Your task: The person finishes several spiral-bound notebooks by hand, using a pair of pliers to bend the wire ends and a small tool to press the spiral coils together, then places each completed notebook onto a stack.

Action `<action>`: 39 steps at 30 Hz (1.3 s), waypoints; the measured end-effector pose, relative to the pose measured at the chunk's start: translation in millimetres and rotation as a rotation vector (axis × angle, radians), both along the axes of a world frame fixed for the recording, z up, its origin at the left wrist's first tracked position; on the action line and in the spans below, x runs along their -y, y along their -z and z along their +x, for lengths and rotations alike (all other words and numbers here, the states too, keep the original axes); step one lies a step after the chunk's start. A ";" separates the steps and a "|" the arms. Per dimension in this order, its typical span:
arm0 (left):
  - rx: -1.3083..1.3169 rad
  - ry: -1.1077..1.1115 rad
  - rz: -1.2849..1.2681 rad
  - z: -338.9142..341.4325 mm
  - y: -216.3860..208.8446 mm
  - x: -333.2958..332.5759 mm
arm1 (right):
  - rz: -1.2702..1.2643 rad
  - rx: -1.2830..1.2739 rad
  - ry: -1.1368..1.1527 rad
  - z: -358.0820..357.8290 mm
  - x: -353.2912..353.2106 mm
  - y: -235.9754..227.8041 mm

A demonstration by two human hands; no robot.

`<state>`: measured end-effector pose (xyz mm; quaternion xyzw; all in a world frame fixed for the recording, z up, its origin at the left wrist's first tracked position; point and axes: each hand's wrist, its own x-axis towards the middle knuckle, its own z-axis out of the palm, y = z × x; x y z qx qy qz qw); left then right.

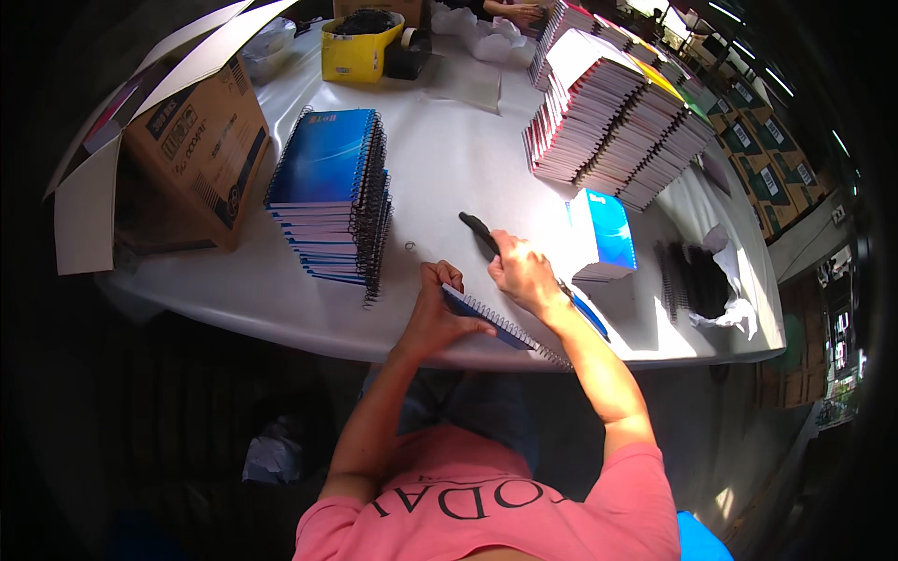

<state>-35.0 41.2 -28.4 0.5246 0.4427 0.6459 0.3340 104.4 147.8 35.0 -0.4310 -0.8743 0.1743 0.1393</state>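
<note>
My left hand is closed around a blue-covered spiral notebook, held with its wire coil facing up near the table's front edge. In my right hand is a black-handled tool, one dark end poking out past the fingers; its working end is hidden. A blue, elongated item shows beside my right wrist, and I cannot tell whether it belongs to the tool. A small curl of wire lies left of that tool. Further left stands a pile of blue spiral notebooks.
An open cardboard box stands at left. On the right are small blue-covered pads, tall notebook stacks and dark coils by white wrapping. A yellow container sits at the back. Another person's hand shows at the far edge.
</note>
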 end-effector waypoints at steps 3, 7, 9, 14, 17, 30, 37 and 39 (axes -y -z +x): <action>-0.019 0.004 -0.022 6.0 -4.7 1.0 | -0.627 -0.826 -0.101 26.3 -7.8 -13.3; -0.044 -0.015 -0.012 2.7 -4.9 4.3 | -0.961 -1.106 -0.453 37.4 29.7 -3.8; -0.089 -0.042 0.016 3.7 -6.4 4.0 | -0.864 -0.902 -0.239 30.9 37.5 -3.4; 0.046 0.015 -0.041 2.3 5.4 2.6 | -0.922 -1.058 -0.431 22.3 41.8 -10.2; -0.030 -0.011 -0.032 3.9 -1.9 -0.3 | -0.639 -0.959 -0.320 26.9 30.5 -9.9; 0.048 0.081 -0.024 3.8 -1.6 -2.1 | -0.755 -1.006 -0.404 26.4 35.6 -9.1; 0.004 0.088 -0.048 3.1 -5.6 0.3 | -0.694 -0.960 -0.275 21.6 42.4 -4.6; -0.042 0.081 -0.045 1.0 -5.8 -1.7 | -0.691 -1.187 -0.448 20.6 51.9 -21.7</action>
